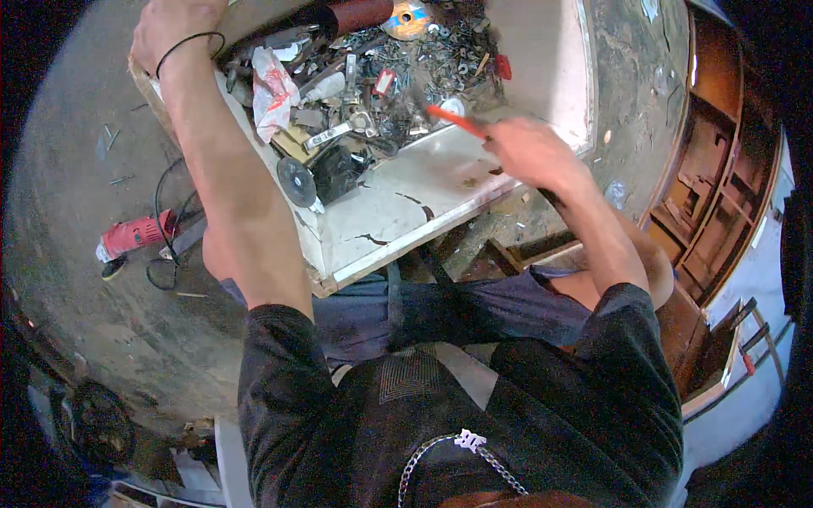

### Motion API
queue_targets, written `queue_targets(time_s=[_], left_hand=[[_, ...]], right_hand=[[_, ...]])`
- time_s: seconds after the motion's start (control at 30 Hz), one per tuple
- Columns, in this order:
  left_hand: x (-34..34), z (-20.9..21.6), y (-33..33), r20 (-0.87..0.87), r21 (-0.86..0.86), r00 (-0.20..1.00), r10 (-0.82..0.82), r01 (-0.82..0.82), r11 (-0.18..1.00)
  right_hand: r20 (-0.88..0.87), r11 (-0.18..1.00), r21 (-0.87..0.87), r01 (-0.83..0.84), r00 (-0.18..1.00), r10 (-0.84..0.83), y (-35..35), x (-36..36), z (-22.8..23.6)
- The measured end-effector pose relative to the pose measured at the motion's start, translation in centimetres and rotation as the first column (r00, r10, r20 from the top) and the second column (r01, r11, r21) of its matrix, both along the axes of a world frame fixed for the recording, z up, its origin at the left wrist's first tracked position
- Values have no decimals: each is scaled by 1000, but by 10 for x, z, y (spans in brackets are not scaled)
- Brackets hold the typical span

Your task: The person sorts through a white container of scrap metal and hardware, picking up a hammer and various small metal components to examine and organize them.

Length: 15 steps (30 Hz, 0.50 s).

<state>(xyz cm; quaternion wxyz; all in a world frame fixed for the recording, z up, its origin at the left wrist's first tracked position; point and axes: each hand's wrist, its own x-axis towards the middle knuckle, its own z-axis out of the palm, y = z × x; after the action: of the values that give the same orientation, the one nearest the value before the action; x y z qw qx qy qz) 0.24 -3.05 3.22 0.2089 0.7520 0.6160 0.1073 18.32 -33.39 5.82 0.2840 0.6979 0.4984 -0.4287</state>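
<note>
- Your white tray-like tabletop (398,203) carries a heap of bolts, nuts and metal scrap (406,68) at its far edge.
- Your right hand (529,148) is clenched around a thin red-handled tool (453,118), pointing into the heap.
- Your left hand (174,30) rests at the far left corner; I cannot tell its grip.

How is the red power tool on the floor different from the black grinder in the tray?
The red power tool lies on the bare floor beside a looped black cord, away from both hands. The black grinder sits in the white tray among metal scraps, its round disc facing out, between the left hand and right hand. Neither is held.
</note>
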Motion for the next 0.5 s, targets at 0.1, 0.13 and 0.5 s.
queue_targets(time_s=[0.1, 0.13, 0.5], left_hand=[[-7, -1, -3, 14, 49, 999, -38, 37, 998], [-3, -1, -3, 11, 34, 1000, -24, 24, 999], [-2, 0, 0, 26, 18, 998, -58, 58, 998]], right_hand=[[55, 987, 60, 147, 987, -150, 19, 13, 5], [48, 983, 127, 132, 989, -139, 9, 26, -4], [93, 981, 127, 144, 983, -156, -4, 17, -43]])
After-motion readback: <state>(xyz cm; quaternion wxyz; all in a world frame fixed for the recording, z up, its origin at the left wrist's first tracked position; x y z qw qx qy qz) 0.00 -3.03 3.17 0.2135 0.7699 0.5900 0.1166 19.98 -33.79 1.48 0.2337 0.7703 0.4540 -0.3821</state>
